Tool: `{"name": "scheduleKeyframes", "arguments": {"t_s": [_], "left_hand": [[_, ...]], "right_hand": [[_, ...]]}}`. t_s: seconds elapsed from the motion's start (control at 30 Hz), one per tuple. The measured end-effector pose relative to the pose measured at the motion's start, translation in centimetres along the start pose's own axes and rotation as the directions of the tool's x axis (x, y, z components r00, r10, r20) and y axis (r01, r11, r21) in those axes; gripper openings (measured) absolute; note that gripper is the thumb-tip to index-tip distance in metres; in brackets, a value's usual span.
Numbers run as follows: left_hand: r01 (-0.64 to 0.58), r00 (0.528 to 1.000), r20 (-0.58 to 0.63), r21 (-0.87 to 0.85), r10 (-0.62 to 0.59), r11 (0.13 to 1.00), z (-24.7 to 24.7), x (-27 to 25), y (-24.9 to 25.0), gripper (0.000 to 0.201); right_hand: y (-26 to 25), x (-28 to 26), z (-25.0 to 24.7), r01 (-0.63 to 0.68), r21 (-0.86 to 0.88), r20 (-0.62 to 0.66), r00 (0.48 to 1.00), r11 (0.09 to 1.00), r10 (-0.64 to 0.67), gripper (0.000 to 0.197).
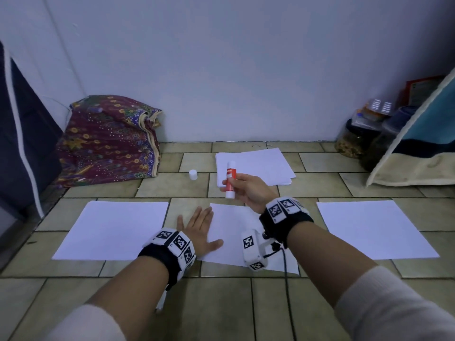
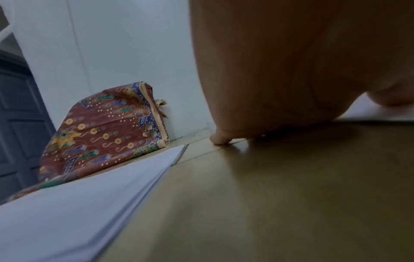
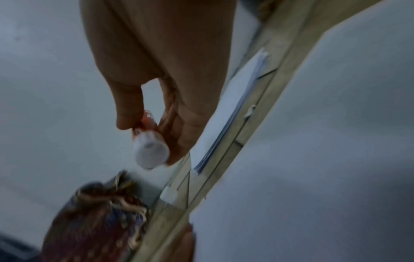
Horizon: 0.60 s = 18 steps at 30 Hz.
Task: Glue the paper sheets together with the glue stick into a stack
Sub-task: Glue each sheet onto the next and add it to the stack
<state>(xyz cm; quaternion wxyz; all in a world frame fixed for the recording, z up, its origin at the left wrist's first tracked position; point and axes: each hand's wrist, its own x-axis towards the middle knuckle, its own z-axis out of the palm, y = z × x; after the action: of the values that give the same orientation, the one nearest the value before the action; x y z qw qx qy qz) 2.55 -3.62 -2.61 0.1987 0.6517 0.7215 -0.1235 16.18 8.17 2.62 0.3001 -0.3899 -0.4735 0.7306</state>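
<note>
here, nearest on the floor point(image 1: 221, 303): left hand point(image 1: 199, 230) spread flat across the left edge of the middle sheet point(image 1: 234, 232), likely pinning it for gluing. just above its far edge, right hand point(image 1: 248, 190) pinching the uncapped glue stick point(image 1: 230, 179), held upright off the paper. left sheet point(image 1: 115, 230) and right sheet point(image 1: 374, 230) flanking. farther back, cap point(image 1: 193, 174) beside the paper pile point(image 1: 261, 163) by the wall.

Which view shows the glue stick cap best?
The head view: the cap stands alone on the floor tiles, unobstructed. The right wrist view shows only a blurred white patch; the left wrist view misses it.
</note>
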Motion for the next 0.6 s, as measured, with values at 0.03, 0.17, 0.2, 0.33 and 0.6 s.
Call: {"name": "scheduleKeyframes", "arguments": {"t_s": [0.03,0.17,0.2,0.33,0.6], "left_hand": [[-0.001,1.000,0.003,-0.035,0.001,0.999,-0.1,0.1,-0.1,0.145],[-0.013,0.998,0.063,-0.097,0.019,0.995,-0.6,0.5,-0.2,0.159],[-0.012,0.997,0.069,-0.092,0.018,0.996,-0.9,0.5,-0.3,0.164],[-0.012,1.000,-0.028,0.006,0.013,1.000,-0.5,0.6,-0.7,0.130],[-0.009,0.999,0.035,-0.045,0.010,0.999,-0.1,1.0,-0.8,0.131]], "right_hand": [[0.2,0.7,0.6,0.017,-0.166,-0.031,0.999,0.986,-0.023,0.006],[0.3,3.0,2.3,0.052,-0.647,-0.114,0.980,0.760,-0.163,0.030],[0.2,3.4,2.8,0.075,-0.710,-0.089,0.977,0.700,-0.195,0.030],[-0.1,4.7,4.9,0.133,-0.847,0.014,0.973,0.514,-0.228,0.022],[0.0,5.7,6.7,0.145,-0.946,0.096,0.979,0.290,-0.179,0.033]]}}
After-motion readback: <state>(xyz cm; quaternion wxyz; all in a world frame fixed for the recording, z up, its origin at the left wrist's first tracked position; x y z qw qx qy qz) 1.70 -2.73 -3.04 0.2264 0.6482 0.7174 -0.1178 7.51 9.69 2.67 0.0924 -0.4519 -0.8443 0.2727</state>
